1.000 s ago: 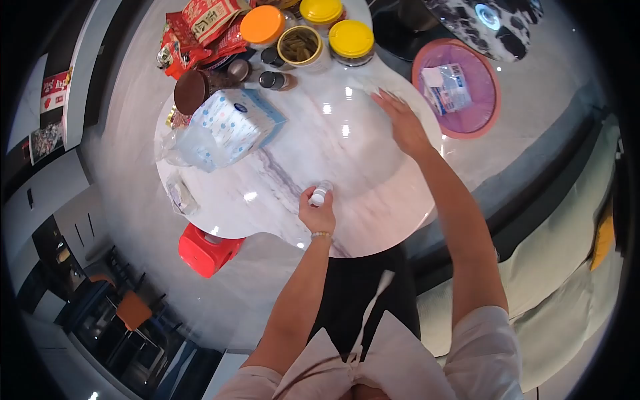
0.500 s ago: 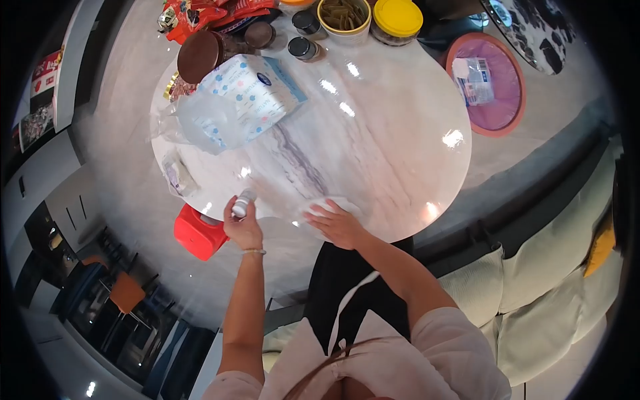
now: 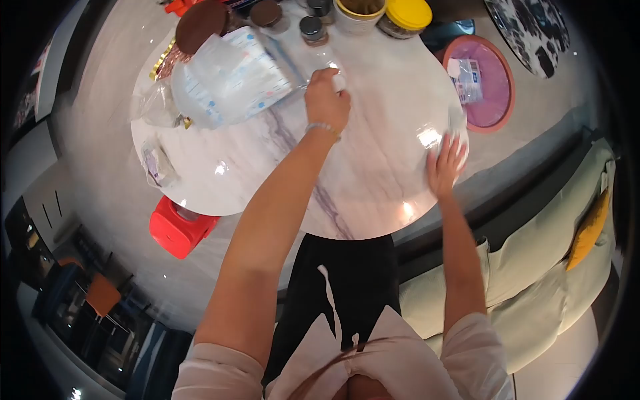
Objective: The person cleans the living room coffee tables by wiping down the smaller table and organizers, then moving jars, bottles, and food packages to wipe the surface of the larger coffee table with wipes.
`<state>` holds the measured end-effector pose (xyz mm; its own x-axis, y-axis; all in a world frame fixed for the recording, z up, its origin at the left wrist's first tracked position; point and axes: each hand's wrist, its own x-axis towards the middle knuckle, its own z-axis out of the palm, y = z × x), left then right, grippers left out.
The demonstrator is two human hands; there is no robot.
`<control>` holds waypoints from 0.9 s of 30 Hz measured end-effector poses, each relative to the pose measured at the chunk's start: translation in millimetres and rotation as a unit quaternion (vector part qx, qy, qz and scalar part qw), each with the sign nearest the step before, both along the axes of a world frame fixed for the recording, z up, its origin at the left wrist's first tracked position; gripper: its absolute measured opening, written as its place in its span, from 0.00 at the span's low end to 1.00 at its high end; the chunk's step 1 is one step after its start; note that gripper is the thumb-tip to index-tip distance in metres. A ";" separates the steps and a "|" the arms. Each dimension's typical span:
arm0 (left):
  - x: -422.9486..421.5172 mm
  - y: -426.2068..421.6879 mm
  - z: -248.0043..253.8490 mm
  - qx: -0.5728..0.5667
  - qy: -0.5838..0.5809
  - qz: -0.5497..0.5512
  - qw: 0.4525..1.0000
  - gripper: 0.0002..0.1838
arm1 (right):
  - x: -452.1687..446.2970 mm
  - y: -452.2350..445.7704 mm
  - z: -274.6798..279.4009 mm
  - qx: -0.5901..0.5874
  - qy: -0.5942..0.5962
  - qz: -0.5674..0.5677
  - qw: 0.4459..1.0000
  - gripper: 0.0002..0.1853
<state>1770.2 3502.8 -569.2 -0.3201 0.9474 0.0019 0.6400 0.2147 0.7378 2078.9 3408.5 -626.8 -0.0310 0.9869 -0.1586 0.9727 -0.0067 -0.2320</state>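
My left hand (image 3: 327,103) reaches over the middle of the marble-patterned round table (image 3: 373,147), closed around a small white-capped bottle (image 3: 339,83). Most of the bottle is hidden by my fingers. Just left of that hand lies the blue-and-white tissue pack (image 3: 257,80), with clear plastic over part of it. My right hand (image 3: 445,168) lies flat at the table's right edge, fingers stretched out. A pale, blurred patch shows just beyond its fingertips; I cannot tell whether it is the white wipe. A dark-lidded jar (image 3: 313,30) stands beyond my left hand.
Along the far side stand a brown-lidded container (image 3: 201,28), a white tub (image 3: 360,17) and a yellow-lidded jar (image 3: 408,17). A crumpled clear bag (image 3: 159,105) and a small packet (image 3: 158,165) lie at left. Off the table are a pink bin (image 3: 497,90), red stool (image 3: 179,228) and sofa (image 3: 527,280).
My left hand has moved from the near edge forward and right across the table, carrying the small bottle. My right hand has slid from the near edge to the right edge.
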 end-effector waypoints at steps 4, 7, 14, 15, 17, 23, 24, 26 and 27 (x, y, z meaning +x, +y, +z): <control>-4.4 -5.1 -2.6 -0.026 -0.056 0.016 0.998 0.28 | -34.1 -104.6 6.9 -0.112 0.000 -0.036 0.993 0.42; -8.1 -55.4 17.1 -0.013 -0.154 0.073 0.985 0.35 | -81.6 -129.7 19.1 -0.132 0.045 -0.048 0.989 0.43; -49.5 -354.6 55.0 -0.208 -0.119 0.189 0.952 0.21 | -221.4 -114.7 41.0 -0.177 0.101 0.172 0.964 0.41; -59.5 -399.3 68.4 -0.304 -0.097 0.223 0.921 0.19 | -245.6 -108.9 37.7 -0.152 0.121 0.217 0.957 0.40; -68.6 -495.4 90.1 -0.338 0.010 0.197 0.920 0.15 | -296.8 -85.2 28.6 -0.112 0.153 0.284 0.940 0.37; -45.0 -625.0 135.3 -0.466 -0.106 0.367 0.798 0.13 | -449.7 -6.7 14.2 -0.054 0.185 0.427 0.884 0.28; -34.1 -624.9 133.4 -0.464 -0.103 0.404 0.781 0.14 | -466.4 -12.8 14.6 -0.054 0.173 0.492 0.852 0.27; -18.2 -607.5 125.3 -0.450 -0.112 0.427 0.776 0.14 | -484.6 -38.3 14.7 -0.064 0.159 0.558 0.812 0.26; -10.7 -597.3 121.2 -0.434 -0.121 0.445 0.774 0.14 | -486.0 -54.6 17.1 -0.070 0.154 0.593 0.787 0.25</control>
